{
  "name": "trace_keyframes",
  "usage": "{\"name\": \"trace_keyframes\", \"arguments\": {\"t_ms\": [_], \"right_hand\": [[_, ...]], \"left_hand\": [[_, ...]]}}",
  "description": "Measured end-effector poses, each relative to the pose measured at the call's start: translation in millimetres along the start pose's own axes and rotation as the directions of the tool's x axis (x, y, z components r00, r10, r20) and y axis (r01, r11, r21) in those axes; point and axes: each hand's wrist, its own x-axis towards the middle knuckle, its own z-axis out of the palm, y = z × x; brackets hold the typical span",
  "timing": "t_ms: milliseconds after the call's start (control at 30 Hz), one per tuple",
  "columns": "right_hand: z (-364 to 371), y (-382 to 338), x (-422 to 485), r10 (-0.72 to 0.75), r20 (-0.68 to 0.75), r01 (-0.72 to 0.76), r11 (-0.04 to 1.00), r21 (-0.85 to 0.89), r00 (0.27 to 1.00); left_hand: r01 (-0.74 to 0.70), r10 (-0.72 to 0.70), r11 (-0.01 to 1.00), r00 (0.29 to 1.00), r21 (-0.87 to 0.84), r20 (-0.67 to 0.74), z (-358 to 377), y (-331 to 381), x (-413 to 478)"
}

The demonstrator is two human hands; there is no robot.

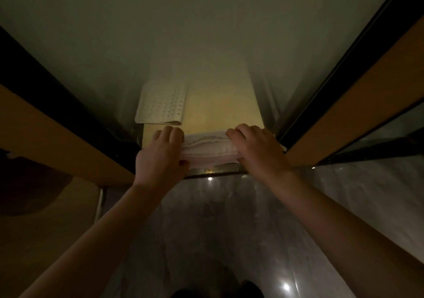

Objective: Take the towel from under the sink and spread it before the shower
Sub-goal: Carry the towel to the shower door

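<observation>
a yellowish shelf carries a folded white towel under the fingers, at its front edge, and a perforated mat beyond the left fingers.

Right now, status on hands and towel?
Left hand and right hand grip folded white towel ends. Towel on pale shelf, not spread. Perforated white mat behind.
</observation>
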Motion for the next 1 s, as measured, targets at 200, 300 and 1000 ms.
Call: {"name": "trace_keyframes", "arguments": {"t_ms": [200, 300, 1000], "right_hand": [[111, 1, -10, 0.004, 0.031, -0.004, 1.0, 0.019, 1.0], [168, -1, -13, 0.009, 0.04, -0.01, 0.999, 0.034, 0.999], [469, -2, 9, -0.059, 0.002, 0.059, 0.998, -0.019, 0.998]], "left_hand": [[-0.006, 0.006, 1.0, 1.0, -0.007, 0.023, 109, -17, -20], [-0.001, 0.001, 1.0, 0.999, -0.018, 0.035, 163, -28, -31], [-0.036, 0.031, 0.995, 0.998, 0.091, 0.055, 450, -100, -47]]}}
